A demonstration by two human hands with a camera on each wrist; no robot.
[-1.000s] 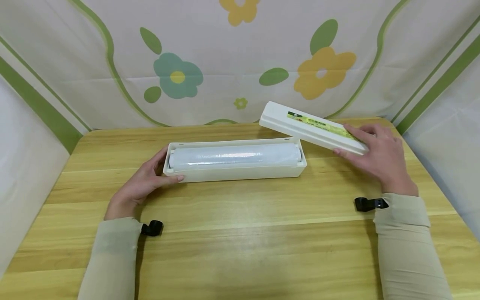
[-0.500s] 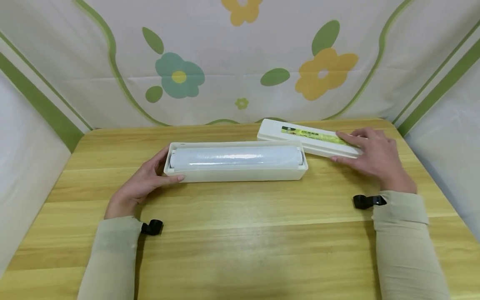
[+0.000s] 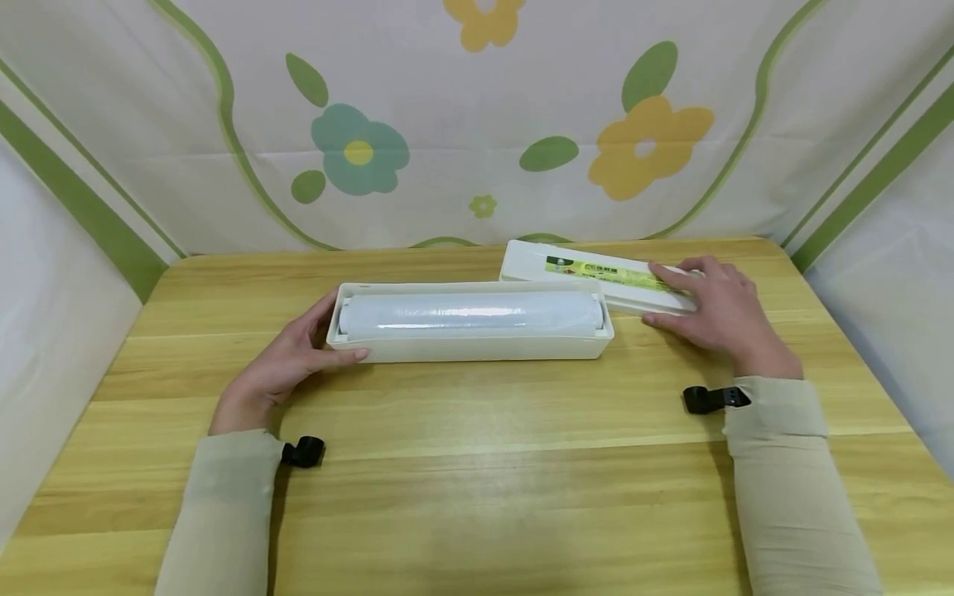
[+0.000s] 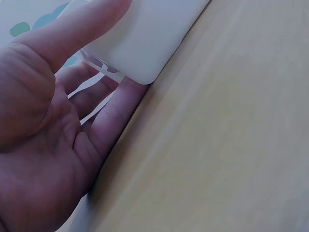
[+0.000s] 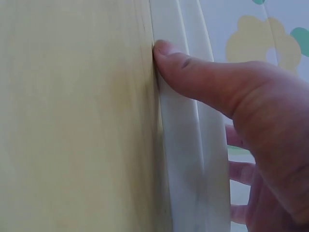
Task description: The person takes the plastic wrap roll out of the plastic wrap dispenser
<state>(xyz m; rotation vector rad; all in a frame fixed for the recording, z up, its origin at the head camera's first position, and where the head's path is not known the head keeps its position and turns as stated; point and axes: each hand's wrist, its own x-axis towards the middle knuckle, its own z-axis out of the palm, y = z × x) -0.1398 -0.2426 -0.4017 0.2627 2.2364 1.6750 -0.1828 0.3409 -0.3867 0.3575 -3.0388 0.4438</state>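
Box pinned, lid off to the side: easy does it on the set-down

So the step here looks like getting the long white plastic lid with a green-and-yellow label [image 3: 622, 294] parked flat, and honestly it's best done low and slow. The lid should be kept level and let go only once its whole edge is supported, and the open-topped, cream-white plastic box [image 3: 477, 349] shouldn't be nudged by it. The lid is slanted behind the box's right end; whether the two are touching can't be told.

As for the hands: the box is held at its left end by the left hand [image 3: 286, 358], thumb on the front wall, fingers curled around the end. The lid's right end is gripped by the right hand [image 3: 719, 310], thumb on the near edge, fingers over the top and far side. The shiny, clear plastic film roll [image 3: 469, 314] is untouched, lying inside the box on the wood-grain counter [image 3: 484, 480].
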